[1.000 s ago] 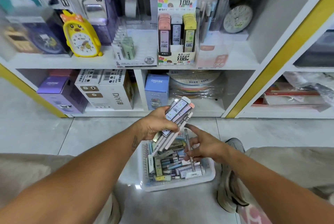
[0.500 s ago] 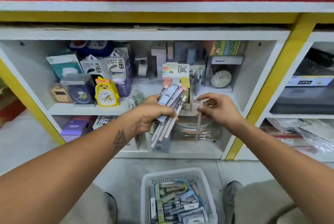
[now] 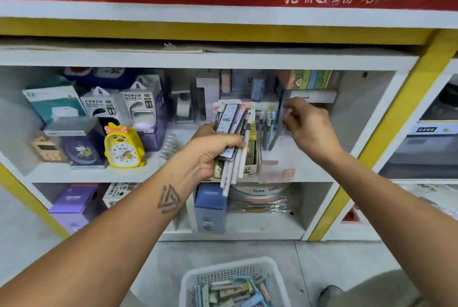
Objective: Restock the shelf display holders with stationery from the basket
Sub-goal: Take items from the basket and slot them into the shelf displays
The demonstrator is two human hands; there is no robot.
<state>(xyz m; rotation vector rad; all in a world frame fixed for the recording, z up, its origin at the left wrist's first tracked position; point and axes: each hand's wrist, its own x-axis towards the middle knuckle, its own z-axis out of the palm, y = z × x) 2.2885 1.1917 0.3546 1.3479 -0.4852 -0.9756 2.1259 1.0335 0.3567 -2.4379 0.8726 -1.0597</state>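
My left hand (image 3: 208, 155) grips a bundle of lead refill cases and pens (image 3: 231, 138), held upright in front of the middle shelf. Behind the bundle stands the cardboard lead refill display holder (image 3: 250, 158), mostly hidden. My right hand (image 3: 309, 128) is raised to the right of it and pinches the top of a thin dark pen (image 3: 276, 128). The pen's lower end is down among the pens in a clear pen holder (image 3: 264, 130). The white basket (image 3: 188, 282) of stationery sits on the floor below.
A yellow duck alarm clock (image 3: 122, 146) and power bank boxes (image 3: 138, 105) stand on the shelf's left side. Boxes fill the lower shelf (image 3: 209, 207). A yellow upright (image 3: 386, 133) bounds the compartment on the right. My shoe (image 3: 330, 294) is beside the basket.
Both hands rose from the basket to the shelf. The right hand carried the single pen up and right into the clear pen holder; the left keeps its bundle.
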